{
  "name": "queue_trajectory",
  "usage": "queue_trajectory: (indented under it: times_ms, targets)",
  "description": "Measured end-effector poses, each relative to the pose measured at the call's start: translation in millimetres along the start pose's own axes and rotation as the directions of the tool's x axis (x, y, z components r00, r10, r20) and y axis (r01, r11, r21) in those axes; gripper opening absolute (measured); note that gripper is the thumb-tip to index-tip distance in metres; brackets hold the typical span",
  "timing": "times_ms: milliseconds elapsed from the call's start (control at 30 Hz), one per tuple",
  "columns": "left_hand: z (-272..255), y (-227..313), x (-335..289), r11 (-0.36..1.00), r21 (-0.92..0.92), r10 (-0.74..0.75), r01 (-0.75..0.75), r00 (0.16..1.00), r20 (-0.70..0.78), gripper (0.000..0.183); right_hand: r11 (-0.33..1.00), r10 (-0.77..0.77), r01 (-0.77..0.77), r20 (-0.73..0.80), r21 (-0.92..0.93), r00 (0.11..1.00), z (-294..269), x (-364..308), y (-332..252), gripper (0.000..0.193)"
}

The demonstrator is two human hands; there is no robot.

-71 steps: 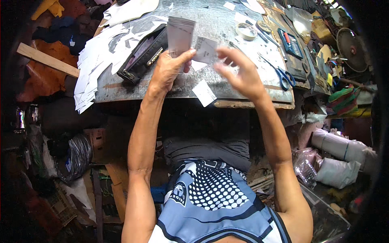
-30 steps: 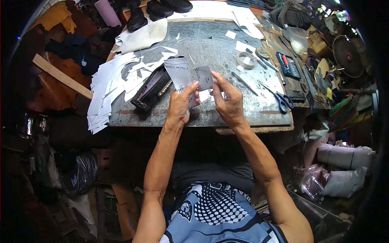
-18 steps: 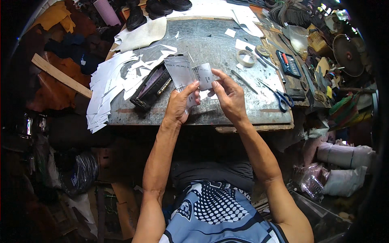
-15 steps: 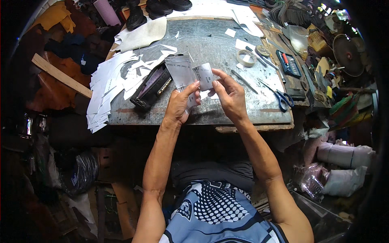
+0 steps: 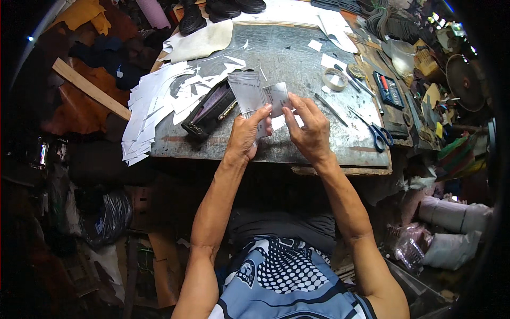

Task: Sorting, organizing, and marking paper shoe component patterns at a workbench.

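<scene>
My left hand (image 5: 248, 132) is closed round a fanned stack of grey-white paper pieces (image 5: 246, 91) with faint markings, its thumb lying across them. A smaller marked paper piece (image 5: 277, 99) stands beside the stack, its lower left corner near my left thumb. My right hand (image 5: 310, 126) pinches that piece at its right edge between thumb and fingers. Both hands are above the near part of the metal-topped table (image 5: 202, 150). Just left of them lies a dark pouch (image 5: 208, 112), its zip undone and a purplish lining showing.
White paper sheets (image 5: 142, 114) and offcuts cover the table's left side. To the right are a tape roll (image 5: 334, 80), a pen-like tool (image 5: 330, 109), blue-handled scissors (image 5: 380, 138) and a dark tray (image 5: 389, 90). Black shoe soles (image 5: 192, 20) sit at the far left.
The whole view has shifted slightly, so the table sits further right in it. Both hands keep hold of the paper, and my right fingers have bent a little at the small piece's edge.
</scene>
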State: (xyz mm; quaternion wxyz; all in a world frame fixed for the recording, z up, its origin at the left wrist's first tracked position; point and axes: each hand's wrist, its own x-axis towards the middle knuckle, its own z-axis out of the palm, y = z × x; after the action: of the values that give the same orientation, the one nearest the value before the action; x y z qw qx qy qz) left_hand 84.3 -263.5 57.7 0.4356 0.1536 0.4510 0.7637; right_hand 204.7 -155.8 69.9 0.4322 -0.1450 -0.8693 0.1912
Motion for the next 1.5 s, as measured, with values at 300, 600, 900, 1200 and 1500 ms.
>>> queue_trajectory:
  times_ms: [300,600,900,1200,1500]
  targets:
    - [-2,-3,2,1.000,0.022,-0.011,0.010,1.000,0.006,0.026,0.813,0.307,-0.270,0.015,0.517,0.952,3,5,8,0.015]
    - [-7,-12,6,0.979,-0.195,-0.055,0.058,0.998,0.019,0.059,0.730,0.370,-0.405,0.180,0.550,0.912,0,-15,8,0.016]
    - [-2,-12,4,0.992,-0.120,-0.027,0.026,1.000,-0.005,0.026,0.888,0.330,-0.364,0.162,0.281,0.930,-10,-10,3,0.012]
    - [-6,-17,5,0.991,-0.127,-0.038,0.041,0.999,0.026,0.028,0.618,0.413,-0.574,0.398,0.538,0.819,-6,-9,2,0.017]
    - [-5,-20,0,0.990,-0.118,-0.076,0.077,0.997,0.017,0.037,0.307,0.369,-0.537,0.421,0.786,0.828,-5,-7,0,0.013]
